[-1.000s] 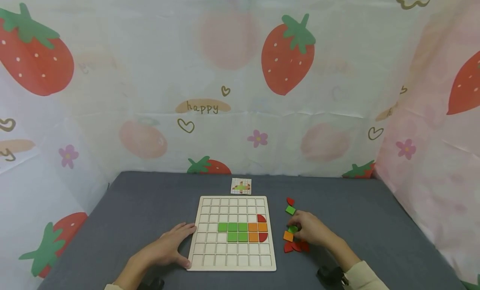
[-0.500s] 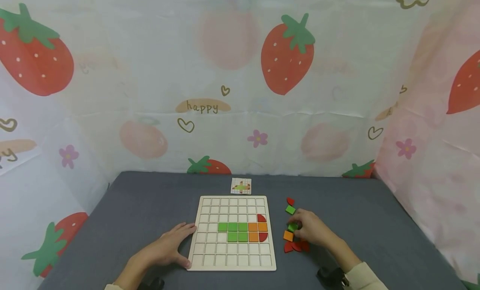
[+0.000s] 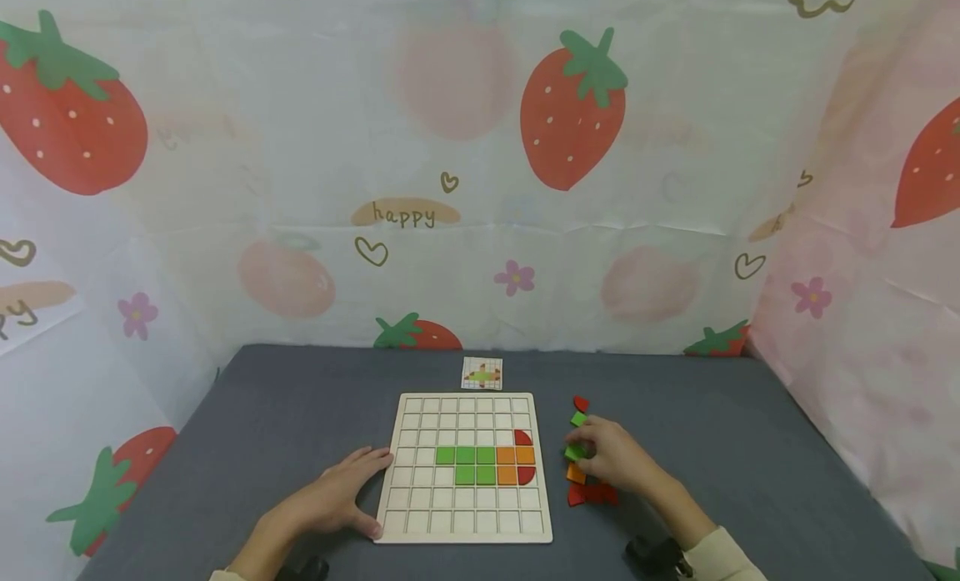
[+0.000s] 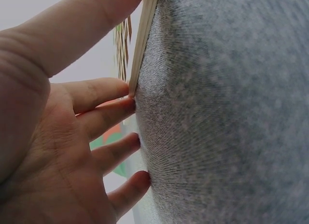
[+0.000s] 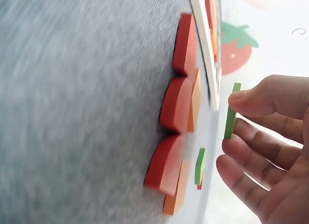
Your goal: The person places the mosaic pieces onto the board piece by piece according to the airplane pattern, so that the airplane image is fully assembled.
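Observation:
My right hand pinches a green tile between thumb and fingers, held edge-on above the loose pieces. Below it lie an orange square tile and several red rounded pieces, one orange tile partly behind them in the right wrist view. At the left edge of the pale wooden grid board rests my left hand, its thumb and fingertips spread along that edge. Green tiles, orange tiles and two red rounded pieces sit in the board's cells.
A small picture card lies behind the board on the grey tablecloth. Farther back on the right are another green tile and a red piece. A strawberry-printed curtain encloses the table.
My right hand has lifted the green tile and shifted slightly left toward the board with it. The left hand has stayed at the board's edge.

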Tool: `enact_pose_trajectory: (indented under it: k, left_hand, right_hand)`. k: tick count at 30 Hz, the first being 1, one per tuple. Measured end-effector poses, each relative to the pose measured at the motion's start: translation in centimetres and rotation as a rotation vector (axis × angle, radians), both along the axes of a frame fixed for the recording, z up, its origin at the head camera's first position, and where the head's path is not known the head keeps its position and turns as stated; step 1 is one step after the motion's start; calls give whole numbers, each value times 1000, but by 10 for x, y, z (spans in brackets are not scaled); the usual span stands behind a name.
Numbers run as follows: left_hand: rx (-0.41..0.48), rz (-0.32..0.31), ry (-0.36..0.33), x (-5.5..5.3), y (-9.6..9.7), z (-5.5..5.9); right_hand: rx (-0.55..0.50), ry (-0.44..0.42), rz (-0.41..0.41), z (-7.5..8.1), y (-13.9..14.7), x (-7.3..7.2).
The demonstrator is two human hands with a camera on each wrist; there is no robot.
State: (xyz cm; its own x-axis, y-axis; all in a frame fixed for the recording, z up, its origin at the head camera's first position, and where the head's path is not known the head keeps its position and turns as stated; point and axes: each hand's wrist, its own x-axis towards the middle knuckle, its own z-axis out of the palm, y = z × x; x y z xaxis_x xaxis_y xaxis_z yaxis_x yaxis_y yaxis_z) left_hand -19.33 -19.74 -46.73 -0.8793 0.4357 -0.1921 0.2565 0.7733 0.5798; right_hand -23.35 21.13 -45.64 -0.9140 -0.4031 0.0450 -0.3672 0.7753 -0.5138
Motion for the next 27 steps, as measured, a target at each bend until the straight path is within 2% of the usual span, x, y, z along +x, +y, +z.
enact_pose_trajectory:
  k: [5, 15, 20, 27]
  left_hand:
    - [-5, 0, 2, 0, 1, 0]
    - [-4, -10, 2, -1, 0, 1]
    - [-15, 1, -26, -3, -1, 0]
    - [-10, 0, -21, -1, -2, 1]
  right_hand:
    - [-30, -5, 23, 1, -6, 2]
    - [-54, 54, 64, 2, -23, 2]
    - [-71, 44, 118, 2, -34, 1]
    - [-121, 14, 187, 1, -53, -2]
